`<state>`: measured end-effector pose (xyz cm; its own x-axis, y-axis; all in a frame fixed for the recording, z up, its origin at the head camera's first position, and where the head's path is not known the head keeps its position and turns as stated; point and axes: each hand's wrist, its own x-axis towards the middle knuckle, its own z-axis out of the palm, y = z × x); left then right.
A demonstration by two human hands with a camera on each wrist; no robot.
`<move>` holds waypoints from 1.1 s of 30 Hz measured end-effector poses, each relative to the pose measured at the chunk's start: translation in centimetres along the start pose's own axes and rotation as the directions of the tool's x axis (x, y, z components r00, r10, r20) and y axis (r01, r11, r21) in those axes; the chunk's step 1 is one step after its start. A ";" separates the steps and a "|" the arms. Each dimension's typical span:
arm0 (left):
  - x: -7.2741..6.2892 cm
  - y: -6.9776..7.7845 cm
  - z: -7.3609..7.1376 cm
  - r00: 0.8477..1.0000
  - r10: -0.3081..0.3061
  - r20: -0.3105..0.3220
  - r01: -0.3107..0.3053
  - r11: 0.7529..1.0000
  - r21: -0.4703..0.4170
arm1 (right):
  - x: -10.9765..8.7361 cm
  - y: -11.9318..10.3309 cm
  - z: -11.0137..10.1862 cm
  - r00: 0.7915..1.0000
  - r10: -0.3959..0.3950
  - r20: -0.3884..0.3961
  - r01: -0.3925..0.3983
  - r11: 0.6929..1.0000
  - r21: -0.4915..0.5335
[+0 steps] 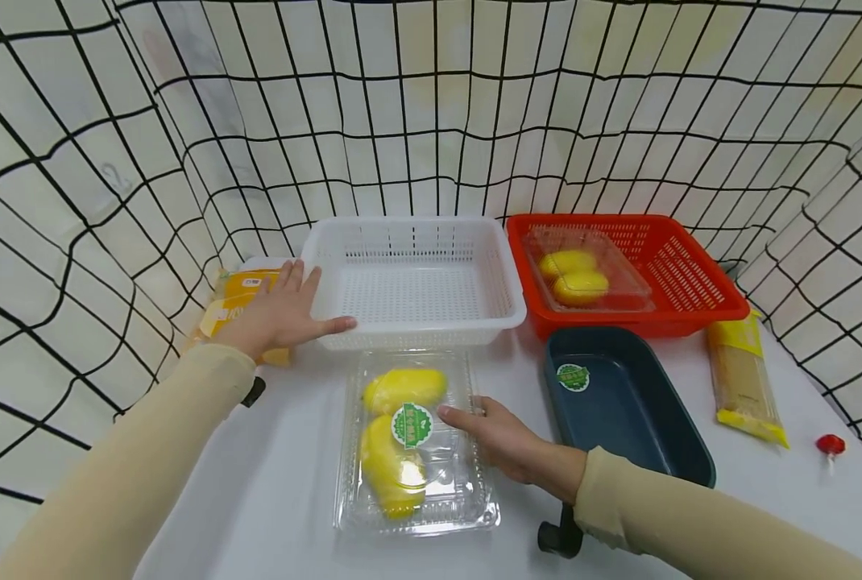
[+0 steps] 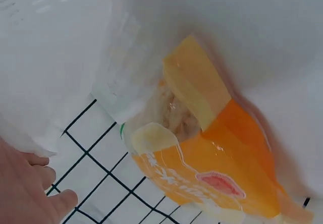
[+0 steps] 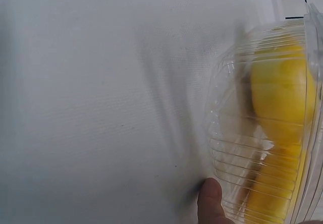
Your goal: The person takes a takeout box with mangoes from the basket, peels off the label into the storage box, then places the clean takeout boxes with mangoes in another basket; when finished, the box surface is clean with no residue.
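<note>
A clear plastic clamshell box (image 1: 449, 483) with a green round label sits in front of me, two yellow mango-like fruits (image 1: 391, 467) inside. My right hand (image 1: 507, 439) holds its right edge, thumb on the lid. In the right wrist view one fingertip (image 3: 209, 196) is at the box's ribbed side. My left hand (image 1: 279, 314) rests on the left end of a white perforated basket (image 1: 409, 334), fingers spread and thumb along the front rim. Beside that hand lies an orange-and-yellow food bag (image 2: 227, 158), partly hidden by it in the head view.
A red basket (image 1: 699, 318) at the back right holds another clear box (image 1: 619, 282) with yellow fruits. Before it lies a dark blue tray (image 1: 619, 403). Further right are a yellow-ended packet (image 1: 743, 374) and a red lollipop (image 1: 830, 445). Black wire mesh (image 1: 434, 133) encloses the table.
</note>
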<state>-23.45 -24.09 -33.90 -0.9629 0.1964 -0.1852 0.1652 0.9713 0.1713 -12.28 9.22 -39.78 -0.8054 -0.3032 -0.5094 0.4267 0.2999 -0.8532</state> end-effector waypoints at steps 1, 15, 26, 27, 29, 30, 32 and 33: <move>-0.2 0.2 0.0 1.000 0.007 -0.009 -0.007 1.000 0.006 | 0.0 0.0 0.0 1.000 -0.005 0.001 0.005 1.000 0.002; -6.6 4.8 4.5 0.889 0.361 -0.281 -0.393 0.917 -0.068 | 0.1 0.1 -0.3 1.000 -0.019 -0.001 0.019 1.000 -0.020; -6.6 6.8 7.8 0.811 0.498 -0.308 -0.547 0.832 -0.093 | -0.2 0.1 -0.5 1.000 -0.010 0.025 0.011 0.999 -0.032; -6.4 6.9 7.9 0.809 0.504 -0.303 -0.551 0.829 -0.094 | -0.1 0.1 -0.5 1.000 -0.010 0.027 0.010 0.999 -0.034; -6.1 7.1 8.0 0.809 0.511 -0.290 -0.555 0.827 -0.092 | -0.1 0.1 -0.6 1.000 -0.005 0.026 0.006 0.999 -0.037; -6.0 7.2 8.0 0.811 0.514 -0.281 -0.554 0.828 -0.085 | -0.1 0.1 -0.6 1.000 -0.004 0.027 0.005 0.999 -0.037; -5.9 7.2 8.1 0.816 0.514 -0.263 -0.547 0.834 -0.066 | 0.0 0.0 -0.6 1.000 0.002 0.022 -0.001 0.999 -0.041; -6.0 7.3 8.1 0.821 0.511 -0.256 -0.539 0.840 -0.053 | 0.1 -0.1 -0.6 1.000 0.006 0.020 -0.005 0.999 -0.039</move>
<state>-14.77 -17.11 -39.39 -0.7607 0.6226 0.1835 0.6468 0.7032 0.2953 -12.62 9.73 -39.66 -0.7943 -0.3196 -0.5167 0.4146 0.3366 -0.8455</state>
